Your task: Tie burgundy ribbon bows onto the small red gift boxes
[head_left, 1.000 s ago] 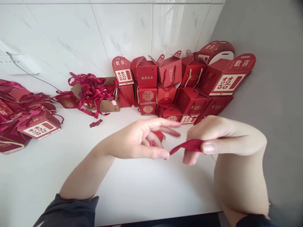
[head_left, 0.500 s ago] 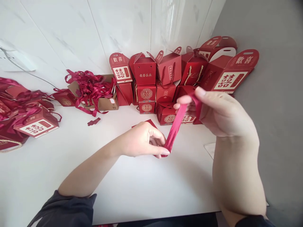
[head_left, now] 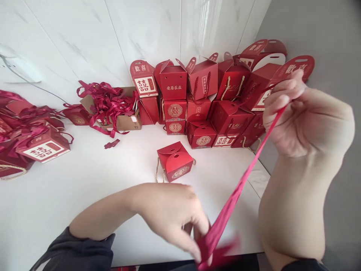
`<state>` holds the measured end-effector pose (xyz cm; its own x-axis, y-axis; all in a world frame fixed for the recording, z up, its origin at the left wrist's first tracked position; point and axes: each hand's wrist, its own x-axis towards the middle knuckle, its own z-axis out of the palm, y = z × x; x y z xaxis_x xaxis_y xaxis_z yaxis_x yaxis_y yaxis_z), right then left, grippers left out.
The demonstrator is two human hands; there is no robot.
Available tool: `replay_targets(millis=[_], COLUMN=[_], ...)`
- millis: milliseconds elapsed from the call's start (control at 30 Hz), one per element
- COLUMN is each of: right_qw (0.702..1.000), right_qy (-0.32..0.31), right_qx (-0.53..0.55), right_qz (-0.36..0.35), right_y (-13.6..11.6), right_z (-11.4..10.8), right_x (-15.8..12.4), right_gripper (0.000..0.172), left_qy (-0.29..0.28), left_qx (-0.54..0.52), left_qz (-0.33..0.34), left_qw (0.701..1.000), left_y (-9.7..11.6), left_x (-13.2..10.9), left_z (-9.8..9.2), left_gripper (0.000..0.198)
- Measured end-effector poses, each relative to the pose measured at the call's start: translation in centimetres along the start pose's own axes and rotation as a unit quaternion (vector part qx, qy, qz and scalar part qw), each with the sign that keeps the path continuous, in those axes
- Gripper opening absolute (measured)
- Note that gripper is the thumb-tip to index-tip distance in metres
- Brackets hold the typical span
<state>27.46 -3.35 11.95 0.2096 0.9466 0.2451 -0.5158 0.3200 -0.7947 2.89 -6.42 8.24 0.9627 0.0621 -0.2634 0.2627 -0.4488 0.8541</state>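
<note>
A dark pink ribbon is stretched on a slant between my two hands. My left hand, low near the table's front edge, pinches its lower part, where a loose end is blurred by motion. Up at the right, my right hand is closed on the upper end, in front of the stacked boxes. Behind my left hand a small red gift box stands on the white table, its curved top flaps folded over and cord handles hanging at its sides. Neither hand touches this box.
Stacked red gift boxes line the tiled wall. A cardboard box heaped with ribbons stands left of them, and a small dark red tag lies in front. More ribboned boxes crowd the far left.
My right hand has moved up and right, and my left hand down toward the front edge, drawing the ribbon out long. The small box behind my left hand has come into full view.
</note>
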Motion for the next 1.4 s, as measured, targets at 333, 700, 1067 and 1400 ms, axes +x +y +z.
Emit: replay_targets(millis=[333, 700, 1067, 1400], right_qw=[0.927, 0.607, 0.479, 0.464], right_qy=[-0.202, -0.287, -0.298, -0.311], right_qx=[-0.316, -0.741, -0.825, -0.830], right_qz=[-0.002, 0.015, -0.032, -0.008], right_y=[1.5, 10.2, 13.0, 11.8], right_z=[-0.4, 2.6, 5.4, 5.0], right_x=[-0.4, -0.3, -4.2, -3.7], right_gripper=[0.014, 0.033, 0.044, 0.030], left_qy=[0.321, 0.326, 0.231, 0.229], left_qx=[0.256, 0.277, 0.147, 0.116], left_qz=[-0.263, -0.330, -0.365, -0.338], left_qw=[0.873, 0.842, 0.890, 0.906], left_y=[-3.6, -5.8, -6.9, -6.1], left_x=[-4.0, -2.7, -1.2, -1.0], left_z=[-5.7, -6.8, -5.7, -4.6], left_gripper=[0.044, 0.051, 0.016, 0.021])
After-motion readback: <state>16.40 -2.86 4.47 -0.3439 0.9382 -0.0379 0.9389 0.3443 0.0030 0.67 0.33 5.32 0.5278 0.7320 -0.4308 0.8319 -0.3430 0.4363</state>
